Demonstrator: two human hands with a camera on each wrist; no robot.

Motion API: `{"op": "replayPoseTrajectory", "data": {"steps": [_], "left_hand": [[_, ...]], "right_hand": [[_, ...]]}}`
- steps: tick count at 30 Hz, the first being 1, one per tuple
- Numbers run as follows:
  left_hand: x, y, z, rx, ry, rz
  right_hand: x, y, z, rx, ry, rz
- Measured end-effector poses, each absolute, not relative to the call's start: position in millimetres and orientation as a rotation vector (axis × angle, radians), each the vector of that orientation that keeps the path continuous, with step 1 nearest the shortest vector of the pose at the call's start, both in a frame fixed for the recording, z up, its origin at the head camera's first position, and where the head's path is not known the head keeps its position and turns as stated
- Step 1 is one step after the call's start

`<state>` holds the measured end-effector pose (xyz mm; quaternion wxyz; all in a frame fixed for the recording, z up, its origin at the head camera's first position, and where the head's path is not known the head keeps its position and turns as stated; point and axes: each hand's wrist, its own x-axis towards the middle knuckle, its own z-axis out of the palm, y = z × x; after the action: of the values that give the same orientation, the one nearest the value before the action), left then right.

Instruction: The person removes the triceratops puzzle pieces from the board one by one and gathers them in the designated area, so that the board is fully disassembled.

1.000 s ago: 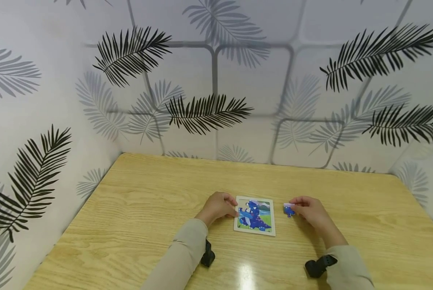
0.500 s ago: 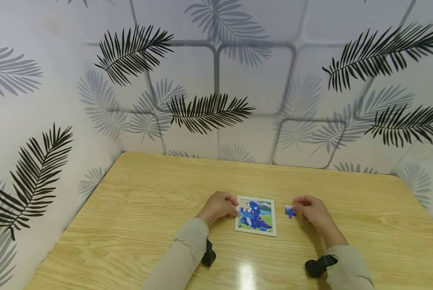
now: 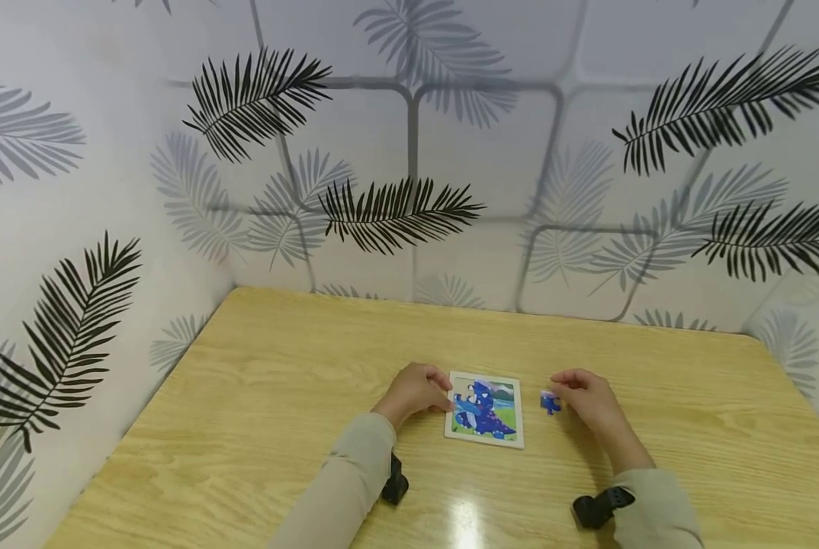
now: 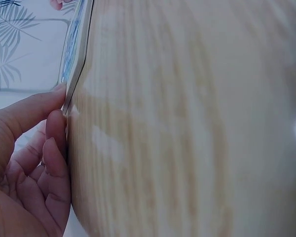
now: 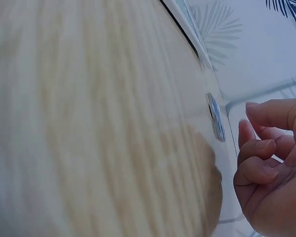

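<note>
A square jigsaw puzzle in a pale frame [image 3: 520,415] lies on the table, showing a blue dinosaur [image 3: 486,418]. Its upper left part is bare beige. My left hand [image 3: 412,393] grips the frame's left edge; in the left wrist view the thumb and fingers meet at the corner of the puzzle board [image 4: 79,64]. To the right of the frame, a loose blue and lilac puzzle piece [image 3: 550,402] lies flat. Beside it is my right hand [image 3: 591,400], fingers loosely bent. A gap separates those fingertips from the puzzle piece [image 5: 216,117] in the right wrist view.
The light wooden table [image 3: 279,381] runs back to a wall [image 3: 464,152] with a feather pattern. Another wall stands at the left. Black wrist cameras sit at both cuffs, the right one [image 3: 598,508] low over the table.
The puzzle piece has turned and come down flat on the table out of my right fingers, which have let go of it. My left hand has kept its place at the frame.
</note>
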<state>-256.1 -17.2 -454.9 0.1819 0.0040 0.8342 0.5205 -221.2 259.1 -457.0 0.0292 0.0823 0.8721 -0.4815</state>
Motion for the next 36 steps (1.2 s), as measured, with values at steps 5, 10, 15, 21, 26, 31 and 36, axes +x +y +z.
{"op": "replayPoseTrajectory", "data": {"steps": [5,10,15,21,26,31,36], "left_hand": [[-256,-18,-456,0.008,2.365,1.456],[-257,-18,-458,0.011,2.358,1.462],[-258,-18,-459,0.015,2.363,1.456],[-257,-18,-457,0.010,2.367,1.443],[-258,-17,-456,0.017,2.371,1.431],[-259,-18,-457,0.018,2.365,1.440],[-259,-19,-458,0.016,2.338,1.470]], "right_hand": [[-224,246,-454,0.247,2.696,-1.489],[-228,232,-452,0.214,2.708,-1.492],[-233,214,-451,0.176,2.680,-1.491],[-239,191,-452,0.038,2.699,-1.400],[-242,180,-456,-0.032,2.713,-1.337],[-245,177,-459,-0.060,2.705,-1.336],[-246,175,-460,-0.096,2.686,-1.282]]}}
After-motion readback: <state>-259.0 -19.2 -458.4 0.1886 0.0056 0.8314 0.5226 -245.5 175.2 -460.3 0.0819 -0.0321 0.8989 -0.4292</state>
